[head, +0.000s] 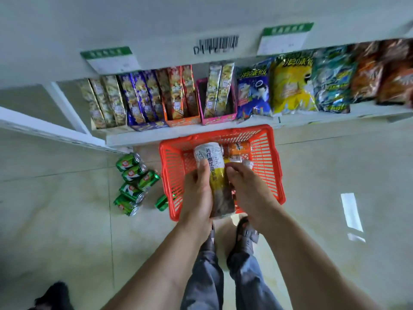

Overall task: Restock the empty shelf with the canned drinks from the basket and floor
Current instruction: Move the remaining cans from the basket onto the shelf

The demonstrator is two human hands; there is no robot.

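1. Red plastic basket sits on the tiled floor at frame centre, just below the bottom snack shelf.
2. Left hand grips a tall white-and-yellow can with Chinese print, thumb across its front, held above the basket.
3. Right hand touches the same can's right side, fingers curled round it; how firm the hold is can't be told.
4. Inside the basket, upper right: an orange can lying on its side, plus at least one more can, partly hidden by the hands.
5. Green cans lie in a loose pile on the floor left of the basket; one more green can touches the basket's left wall.
6. Shelf holds boxed snack packs at left, chip bags at right.
7. White upper shelf edge with price tags across the top of frame.
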